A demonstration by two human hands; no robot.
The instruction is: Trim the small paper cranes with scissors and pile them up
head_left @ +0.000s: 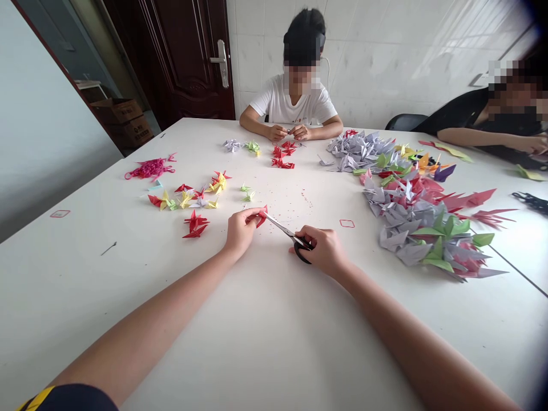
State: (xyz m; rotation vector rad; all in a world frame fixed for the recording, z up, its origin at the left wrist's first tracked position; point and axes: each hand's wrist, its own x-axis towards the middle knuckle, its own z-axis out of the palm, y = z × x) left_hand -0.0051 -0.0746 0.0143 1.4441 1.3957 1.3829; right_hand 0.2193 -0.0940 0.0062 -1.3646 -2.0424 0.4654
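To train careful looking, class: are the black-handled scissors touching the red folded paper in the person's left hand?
Touching: the head view shows the scissors with their blade tips on the red folded paper, held in the left hand.

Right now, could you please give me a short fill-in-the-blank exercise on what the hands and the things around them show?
The left hand pinches a small ____ paper piece.
The right hand grips the scissors, which have ____ handles.
The large heap of paper cranes lies to the ____ of the hands.
The co-worker straight ahead wears a ____ T-shirt.

Missing words: red; black; right; white.
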